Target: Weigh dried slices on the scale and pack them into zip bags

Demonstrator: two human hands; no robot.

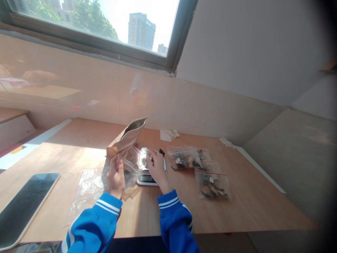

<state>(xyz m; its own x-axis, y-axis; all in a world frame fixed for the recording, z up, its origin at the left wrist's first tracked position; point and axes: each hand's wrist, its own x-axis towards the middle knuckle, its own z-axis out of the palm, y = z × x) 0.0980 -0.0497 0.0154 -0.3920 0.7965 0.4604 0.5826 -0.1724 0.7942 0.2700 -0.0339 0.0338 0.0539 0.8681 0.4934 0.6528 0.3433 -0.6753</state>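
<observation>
My left hand (115,175) is closed on the edge of a clear zip bag (131,169), held upright left of a small digital scale (147,179). Over the scale's weighing plate hovers my right hand (158,168), thumb and fingers apart. Small items lie under and beside its fingers, too hidden to name. A dark piece (162,152) sits at the plate's far right edge. Behind the zip bag, a brown kraft paper pouch (129,137) leans with its mouth open, its contents out of sight.
Several zip bags of dark dried pieces (212,186) lie right of the scale. Flat clear plastic (88,188) spreads at left, near a large phone (28,207). Crumpled white paper (170,135) lies at the back. A wall (210,109) and window bound the table.
</observation>
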